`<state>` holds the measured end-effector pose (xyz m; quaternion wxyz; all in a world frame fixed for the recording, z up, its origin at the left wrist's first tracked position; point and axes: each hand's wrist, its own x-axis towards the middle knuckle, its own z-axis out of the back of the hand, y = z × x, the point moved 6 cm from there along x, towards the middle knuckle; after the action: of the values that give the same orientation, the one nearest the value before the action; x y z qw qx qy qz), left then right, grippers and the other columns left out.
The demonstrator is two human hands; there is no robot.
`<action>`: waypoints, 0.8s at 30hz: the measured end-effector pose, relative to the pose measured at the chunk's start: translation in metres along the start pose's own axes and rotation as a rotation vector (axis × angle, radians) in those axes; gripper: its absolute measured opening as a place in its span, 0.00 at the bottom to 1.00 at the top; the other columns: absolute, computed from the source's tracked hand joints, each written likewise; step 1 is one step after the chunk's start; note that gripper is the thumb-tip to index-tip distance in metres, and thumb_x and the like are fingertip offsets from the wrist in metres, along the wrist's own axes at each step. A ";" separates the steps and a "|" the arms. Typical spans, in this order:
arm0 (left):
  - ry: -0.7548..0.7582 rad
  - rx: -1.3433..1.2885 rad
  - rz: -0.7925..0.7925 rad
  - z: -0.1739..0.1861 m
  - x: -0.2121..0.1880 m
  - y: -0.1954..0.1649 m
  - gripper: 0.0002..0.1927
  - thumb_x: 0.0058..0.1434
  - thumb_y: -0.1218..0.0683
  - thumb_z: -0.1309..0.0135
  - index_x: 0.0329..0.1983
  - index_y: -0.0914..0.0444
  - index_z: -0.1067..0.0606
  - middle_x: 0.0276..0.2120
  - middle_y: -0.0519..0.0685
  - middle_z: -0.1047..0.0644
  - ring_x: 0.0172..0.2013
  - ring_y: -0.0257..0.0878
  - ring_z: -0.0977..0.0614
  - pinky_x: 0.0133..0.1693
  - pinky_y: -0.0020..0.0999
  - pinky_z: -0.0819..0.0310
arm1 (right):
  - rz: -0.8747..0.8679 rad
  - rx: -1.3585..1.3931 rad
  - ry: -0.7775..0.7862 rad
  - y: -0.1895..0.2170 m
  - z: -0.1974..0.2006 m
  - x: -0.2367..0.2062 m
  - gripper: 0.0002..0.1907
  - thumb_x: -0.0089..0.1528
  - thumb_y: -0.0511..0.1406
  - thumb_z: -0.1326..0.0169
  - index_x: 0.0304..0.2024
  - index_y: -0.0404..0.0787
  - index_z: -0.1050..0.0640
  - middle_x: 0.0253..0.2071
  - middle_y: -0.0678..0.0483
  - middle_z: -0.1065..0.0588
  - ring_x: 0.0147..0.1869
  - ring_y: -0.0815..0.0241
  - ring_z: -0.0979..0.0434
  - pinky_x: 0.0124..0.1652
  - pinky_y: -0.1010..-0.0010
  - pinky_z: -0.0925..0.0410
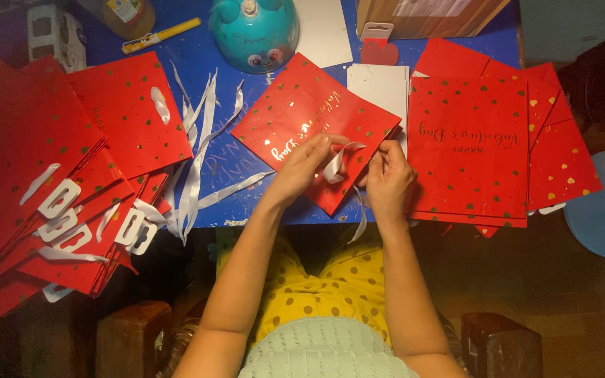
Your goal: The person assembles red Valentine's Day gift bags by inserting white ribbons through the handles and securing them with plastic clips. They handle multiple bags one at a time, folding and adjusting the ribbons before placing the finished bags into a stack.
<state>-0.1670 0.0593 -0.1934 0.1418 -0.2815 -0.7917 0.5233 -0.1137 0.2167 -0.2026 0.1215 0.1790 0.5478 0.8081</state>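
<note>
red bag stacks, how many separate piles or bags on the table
3: a finished pile at left with white ribbon handles, one bag in the middle under both hands, and a flat stack at right. Bags within piles are partly hidden.

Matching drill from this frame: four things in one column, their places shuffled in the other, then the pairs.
Things:
1. white satin ribbon strip
2. teal plastic dome-shaped bowl
3. yellow-handled pen-like tool
4. loose pile of white ribbons

Places:
A. top centre of the blue table
B. between the left hand and right hand, over the flat red paper gift bag with gold hearts
C. on the blue table, left of that bag
D. upper left, lying at a slant

Pairs: 1-B, 2-A, 3-D, 4-C
</note>
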 end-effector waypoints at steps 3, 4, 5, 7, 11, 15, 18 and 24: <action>-0.010 0.090 0.005 -0.001 -0.004 0.002 0.20 0.73 0.49 0.47 0.59 0.69 0.25 0.38 0.46 0.21 0.37 0.31 0.21 0.40 0.27 0.25 | 0.009 0.052 0.024 -0.002 0.000 0.000 0.04 0.71 0.29 0.52 0.42 0.32 0.28 0.33 0.52 0.20 0.24 0.66 0.22 0.24 0.75 0.32; -0.040 0.112 0.069 0.001 -0.004 0.006 0.19 0.71 0.50 0.45 0.56 0.68 0.24 0.35 0.46 0.21 0.34 0.30 0.21 0.36 0.25 0.28 | 0.012 0.076 0.036 -0.003 0.000 0.000 0.04 0.71 0.29 0.52 0.42 0.32 0.28 0.33 0.52 0.21 0.24 0.66 0.22 0.24 0.75 0.32; -0.069 0.134 0.132 0.003 -0.005 0.010 0.18 0.68 0.51 0.44 0.54 0.67 0.23 0.33 0.45 0.20 0.31 0.29 0.22 0.32 0.24 0.30 | -0.013 0.071 0.040 -0.005 0.000 0.000 0.04 0.71 0.28 0.52 0.41 0.32 0.28 0.31 0.52 0.21 0.24 0.66 0.22 0.24 0.75 0.33; -0.090 0.143 0.171 0.006 -0.004 0.012 0.18 0.69 0.49 0.44 0.49 0.69 0.22 0.30 0.44 0.20 0.28 0.28 0.23 0.29 0.24 0.33 | -0.063 0.063 0.041 -0.008 0.001 -0.001 0.03 0.70 0.28 0.53 0.41 0.32 0.28 0.29 0.51 0.23 0.24 0.66 0.22 0.24 0.76 0.33; -0.065 0.079 0.187 0.005 -0.004 0.011 0.17 0.71 0.49 0.44 0.47 0.70 0.23 0.26 0.45 0.24 0.25 0.30 0.24 0.30 0.26 0.27 | -0.020 0.123 0.023 -0.005 0.004 -0.001 0.04 0.71 0.28 0.54 0.43 0.31 0.30 0.32 0.51 0.23 0.25 0.63 0.21 0.24 0.75 0.30; -0.031 0.033 0.063 0.001 -0.003 0.002 0.19 0.72 0.49 0.48 0.55 0.69 0.26 0.31 0.47 0.22 0.31 0.32 0.20 0.41 0.33 0.17 | -0.027 0.114 0.011 -0.004 0.013 0.002 0.06 0.72 0.30 0.58 0.44 0.31 0.31 0.30 0.49 0.22 0.24 0.60 0.19 0.24 0.74 0.30; -0.040 0.034 0.077 0.001 -0.004 0.003 0.20 0.73 0.49 0.52 0.58 0.69 0.29 0.35 0.48 0.21 0.34 0.34 0.18 0.44 0.34 0.19 | -0.059 0.194 0.005 -0.007 0.018 0.005 0.07 0.73 0.31 0.60 0.45 0.32 0.32 0.33 0.45 0.21 0.24 0.58 0.19 0.25 0.73 0.29; 0.008 0.102 -0.019 -0.008 -0.008 0.004 0.19 0.75 0.51 0.55 0.60 0.70 0.29 0.42 0.49 0.20 0.41 0.35 0.17 0.49 0.32 0.22 | -0.166 0.494 -0.035 -0.017 0.021 0.012 0.09 0.75 0.35 0.63 0.51 0.34 0.36 0.37 0.40 0.22 0.24 0.54 0.21 0.24 0.69 0.28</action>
<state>-0.1554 0.0616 -0.1927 0.1639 -0.2686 -0.7661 0.5604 -0.1159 0.2455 -0.2095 0.1495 0.1715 0.7394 0.6337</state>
